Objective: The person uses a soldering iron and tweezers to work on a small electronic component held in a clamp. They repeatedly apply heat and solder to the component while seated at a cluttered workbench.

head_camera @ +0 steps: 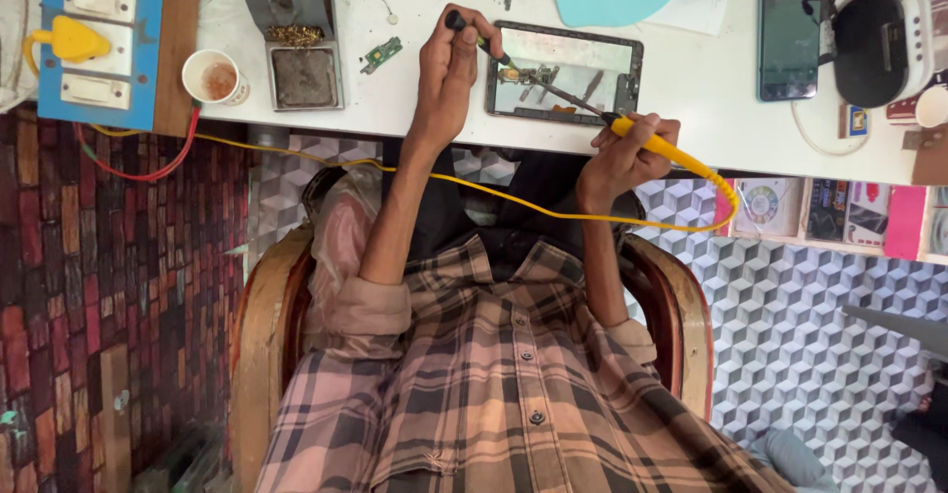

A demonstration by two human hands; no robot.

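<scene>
The opened tablet point(563, 70) lies flat on the white workbench point(691, 88), just in front of the person, its rear cover off so that the pale inner plate and a few small parts and ribbon pieces show inside the dark frame. The left hand point(446, 73) is curled tight around a slim dark-handled tool point(481, 41), fingers and thumb pinched on the shaft, with its tip angled down onto the tablet's upper left inner area. The right hand point(620, 157) grips a yellow soldering iron point(660, 147) like a pen, fingers closed around the handle, and the long metal tip reaches across the tablet's inside towards the same spot; its yellow cable point(494, 195) loops across the lap. Judging from this, the opening up is done and the work on the inside is midway: both tools meet at one point, while the cover is not back on. Whether the joint itself is finished is too small to tell. A small green circuit board point(380, 55) lies loose to the left, near a metal iron stand point(296, 58) and a paper cup point(215, 76); a dark smartphone point(790, 34) lies to the right.
</scene>
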